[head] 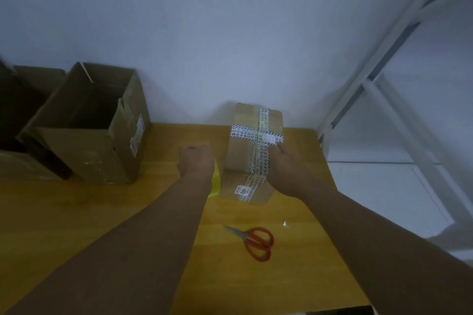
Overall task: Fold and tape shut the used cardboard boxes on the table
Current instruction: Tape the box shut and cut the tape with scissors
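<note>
A small closed cardboard box [240, 156] with black-and-white printed tape crossing its top stands near the far edge of the wooden table [128, 212]. My right hand [286, 169] lies flat on the box's right side, over the tape strip. To the left of the box, my left hand [195, 161] is curled round a yellow tape roll [215, 181], most of which my wrist hides. A large open cardboard box [97, 125] stands at the far left, its flaps up.
Red-handled scissors [253, 240] lie on the table in front of the small box. More dark boxes [18, 100] crowd the far left edge. A white wall runs behind the table, and a white metal frame [378, 79] stands to the right.
</note>
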